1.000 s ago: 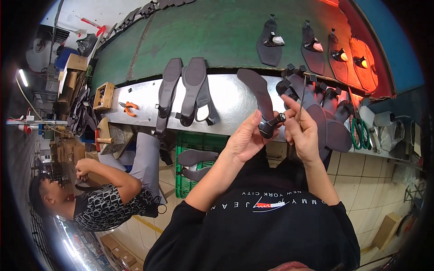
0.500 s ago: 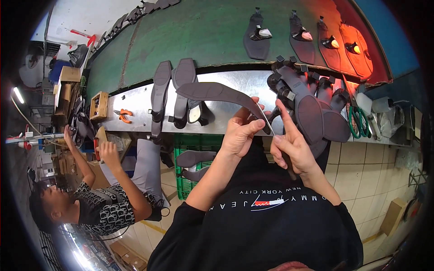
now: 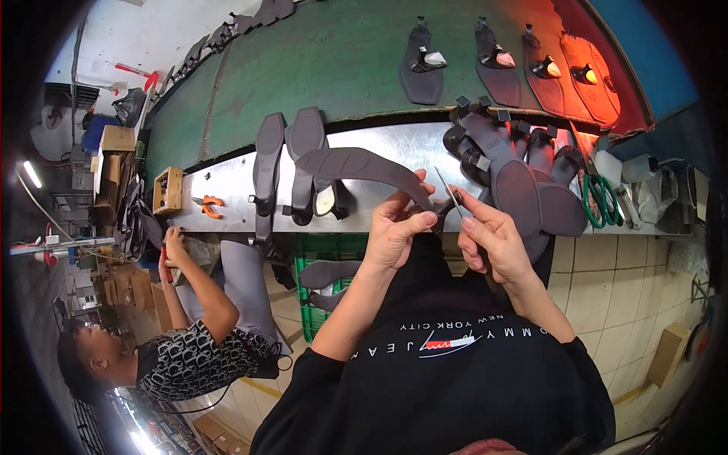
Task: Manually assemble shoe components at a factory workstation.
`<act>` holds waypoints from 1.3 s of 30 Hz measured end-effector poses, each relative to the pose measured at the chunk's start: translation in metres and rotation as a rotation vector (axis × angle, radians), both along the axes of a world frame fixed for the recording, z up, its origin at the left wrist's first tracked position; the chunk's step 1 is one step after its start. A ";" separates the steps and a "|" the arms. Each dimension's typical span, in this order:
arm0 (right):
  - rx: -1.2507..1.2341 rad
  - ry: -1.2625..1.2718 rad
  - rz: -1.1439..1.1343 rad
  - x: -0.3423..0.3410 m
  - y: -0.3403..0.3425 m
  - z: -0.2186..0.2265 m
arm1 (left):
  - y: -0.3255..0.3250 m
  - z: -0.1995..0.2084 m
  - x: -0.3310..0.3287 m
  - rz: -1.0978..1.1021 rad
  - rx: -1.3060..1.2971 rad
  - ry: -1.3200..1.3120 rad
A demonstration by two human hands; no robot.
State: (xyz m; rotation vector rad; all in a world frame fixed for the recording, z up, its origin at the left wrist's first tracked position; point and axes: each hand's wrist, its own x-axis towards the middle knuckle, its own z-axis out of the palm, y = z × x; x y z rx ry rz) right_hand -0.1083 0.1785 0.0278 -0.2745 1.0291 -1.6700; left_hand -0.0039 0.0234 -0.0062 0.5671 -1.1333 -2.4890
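My left hand (image 3: 396,233) grips one narrow end of a curved dark grey shoe sole (image 3: 353,163), whose broad end reaches out to the left over the metal bench. In my right hand (image 3: 494,241) is a thin knife-like metal blade (image 3: 446,189), its tip pointing up beside that narrow end. My right thumb and fingers are closed on it, with the dark handle showing below the palm. A small dark piece between my hands, by the sole's end, is partly covered by fingers.
Heeled sandal soles (image 3: 516,201) are piled at the bench's right, beside green-handled scissors (image 3: 601,201). More soles (image 3: 267,167) lie left, near orange pliers (image 3: 208,206) and a wooden box (image 3: 167,189). Sandals (image 3: 422,76) rest on the green conveyor (image 3: 318,68). A co-worker (image 3: 189,353) works at left.
My hands have drawn slightly apart and the blade stands at a different angle. Sandals on the green belt have shifted slightly left. The co-worker's hands have come together, lower near the bench.
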 end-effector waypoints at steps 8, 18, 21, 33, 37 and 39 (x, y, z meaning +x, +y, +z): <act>-0.054 0.011 -0.184 -0.031 0.016 0.009 | -0.045 0.037 0.029 0.066 -0.181 0.078; -0.010 0.055 -0.197 -0.036 0.013 -0.003 | -0.183 0.046 0.143 0.885 -0.495 -0.403; -0.019 0.100 -0.164 -0.041 0.008 -0.011 | -0.175 0.055 0.155 1.038 -0.602 -0.535; 0.168 1.177 -0.374 -0.064 -0.008 -0.002 | -0.101 0.034 -0.046 0.364 -0.888 -0.264; 0.220 1.219 -0.439 -0.071 0.000 0.008 | -0.121 -0.002 -0.147 0.313 -1.089 -0.341; 0.256 1.274 -0.550 -0.083 0.005 0.011 | -0.136 -0.022 -0.188 0.308 -1.277 -0.486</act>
